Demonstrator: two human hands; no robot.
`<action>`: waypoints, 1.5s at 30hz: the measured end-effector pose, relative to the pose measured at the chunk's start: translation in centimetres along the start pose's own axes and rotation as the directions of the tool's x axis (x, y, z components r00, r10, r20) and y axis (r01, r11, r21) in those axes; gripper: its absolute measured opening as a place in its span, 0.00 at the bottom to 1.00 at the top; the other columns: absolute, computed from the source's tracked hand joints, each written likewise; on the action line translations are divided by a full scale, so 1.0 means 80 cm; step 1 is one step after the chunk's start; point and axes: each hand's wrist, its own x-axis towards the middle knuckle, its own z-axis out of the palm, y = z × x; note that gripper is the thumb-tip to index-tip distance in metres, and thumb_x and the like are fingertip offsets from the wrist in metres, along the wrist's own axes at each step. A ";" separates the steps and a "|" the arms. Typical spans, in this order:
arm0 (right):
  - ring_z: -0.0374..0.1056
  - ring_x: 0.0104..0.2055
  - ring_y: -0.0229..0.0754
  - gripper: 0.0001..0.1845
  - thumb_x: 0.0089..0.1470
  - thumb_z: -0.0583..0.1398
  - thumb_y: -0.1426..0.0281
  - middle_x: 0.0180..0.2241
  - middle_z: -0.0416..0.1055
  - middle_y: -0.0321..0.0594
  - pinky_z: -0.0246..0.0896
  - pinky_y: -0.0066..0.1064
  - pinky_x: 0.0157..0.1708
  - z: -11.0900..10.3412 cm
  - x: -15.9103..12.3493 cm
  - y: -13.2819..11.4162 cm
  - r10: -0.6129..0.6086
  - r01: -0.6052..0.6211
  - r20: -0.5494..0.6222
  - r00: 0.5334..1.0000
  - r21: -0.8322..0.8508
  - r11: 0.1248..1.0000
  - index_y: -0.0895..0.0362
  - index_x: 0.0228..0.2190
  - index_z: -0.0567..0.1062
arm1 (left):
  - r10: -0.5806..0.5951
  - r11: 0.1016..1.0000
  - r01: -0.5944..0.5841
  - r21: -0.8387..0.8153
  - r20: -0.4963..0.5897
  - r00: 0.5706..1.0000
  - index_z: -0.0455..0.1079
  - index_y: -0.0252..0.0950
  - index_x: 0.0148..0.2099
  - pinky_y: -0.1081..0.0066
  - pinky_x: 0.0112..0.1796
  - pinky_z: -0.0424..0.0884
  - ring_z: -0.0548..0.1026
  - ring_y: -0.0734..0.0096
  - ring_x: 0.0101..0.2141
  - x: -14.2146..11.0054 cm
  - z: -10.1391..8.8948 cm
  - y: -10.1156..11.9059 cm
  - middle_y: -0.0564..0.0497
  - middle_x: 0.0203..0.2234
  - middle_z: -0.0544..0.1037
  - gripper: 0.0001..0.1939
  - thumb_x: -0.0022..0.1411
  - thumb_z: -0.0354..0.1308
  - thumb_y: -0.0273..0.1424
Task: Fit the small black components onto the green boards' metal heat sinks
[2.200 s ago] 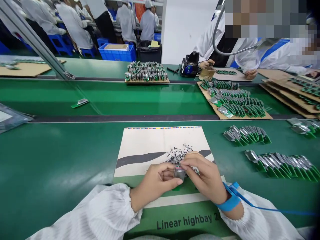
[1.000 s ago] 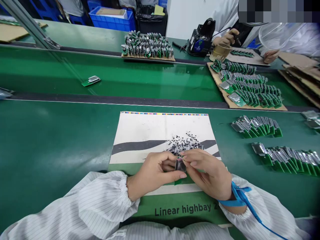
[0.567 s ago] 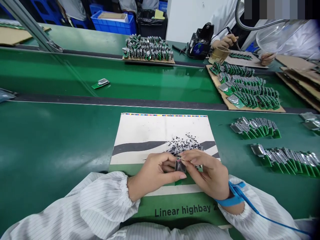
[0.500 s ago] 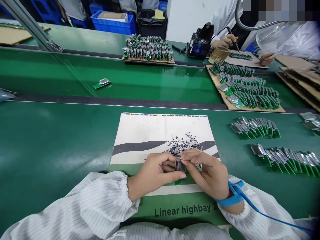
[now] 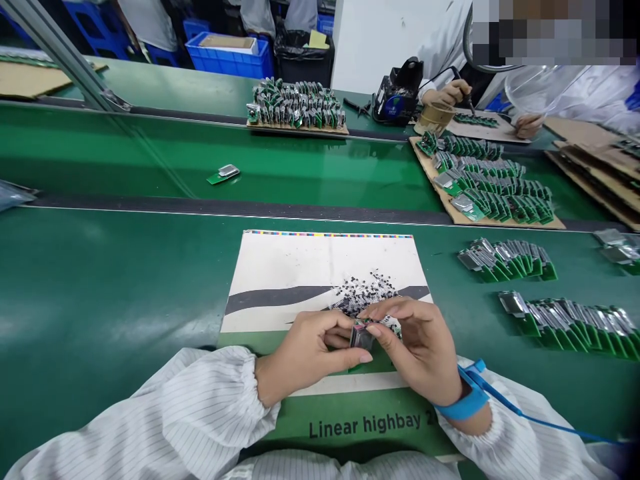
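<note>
Both my hands meet low over a printed paper sheet (image 5: 295,263). My left hand (image 5: 305,353) and my right hand (image 5: 417,350) pinch a small metal-cased module on a green circuit board (image 5: 361,337), and my fingers cover most of the board. Just beyond my fingertips lies a heap of tiny black components (image 5: 363,293) on the sheet, and my right fingers nearly touch it. A blue wrist strap (image 5: 463,403) circles my right wrist, with its cord running off to the right.
Rows of green boards with metal casings (image 5: 507,261) lie on the belt to my right. Further off are a cardboard tray of boards (image 5: 500,223), a lone board (image 5: 223,175) on the far belt, and a co-worker's hand (image 5: 447,93) holding a soldering iron.
The lone board on the far belt has moved to the right. My hands stay together on the module, with my right fingers shifted slightly along it. The view has tilted slightly.
</note>
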 end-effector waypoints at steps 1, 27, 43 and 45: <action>0.70 0.41 0.44 0.15 0.57 0.57 0.80 0.36 0.68 0.38 0.71 0.43 0.39 0.000 0.000 0.000 -0.002 0.002 -0.001 1.000 -0.003 1.000 0.50 0.42 0.63 | 0.009 1.000 -0.009 0.017 -0.001 1.000 0.70 0.34 0.33 0.75 0.28 0.74 0.76 0.73 0.25 0.000 0.000 0.000 0.55 0.24 0.75 0.10 0.49 0.67 0.31; 0.71 0.40 0.44 0.16 0.57 0.58 0.79 0.36 0.72 0.38 0.72 0.41 0.38 -0.005 0.004 -0.007 -0.047 0.045 0.058 0.997 0.042 0.998 0.49 0.43 0.66 | 0.428 0.810 -0.398 0.430 0.031 0.903 0.74 0.33 0.36 0.76 0.28 0.75 0.78 0.71 0.28 0.000 -0.003 0.000 0.48 0.29 0.81 0.08 0.53 0.66 0.30; 0.73 0.39 0.43 0.11 0.58 0.58 0.77 0.33 0.73 0.38 0.74 0.38 0.35 0.000 -0.002 -0.006 0.008 -0.007 0.024 1.000 -0.031 0.999 0.51 0.39 0.64 | 0.561 0.578 -0.470 0.667 0.094 0.823 0.71 0.35 0.38 0.74 0.30 0.75 0.79 0.69 0.28 -0.003 -0.003 -0.004 0.49 0.29 0.81 0.08 0.59 0.61 0.34; 0.73 0.39 0.43 0.12 0.58 0.58 0.78 0.33 0.73 0.38 0.74 0.39 0.35 0.000 -0.002 -0.006 0.014 -0.013 0.030 0.999 -0.027 1.000 0.50 0.39 0.64 | 0.552 0.580 -0.459 0.673 0.090 0.829 0.71 0.36 0.38 0.74 0.31 0.75 0.79 0.69 0.29 -0.003 -0.003 -0.003 0.50 0.30 0.81 0.07 0.59 0.61 0.34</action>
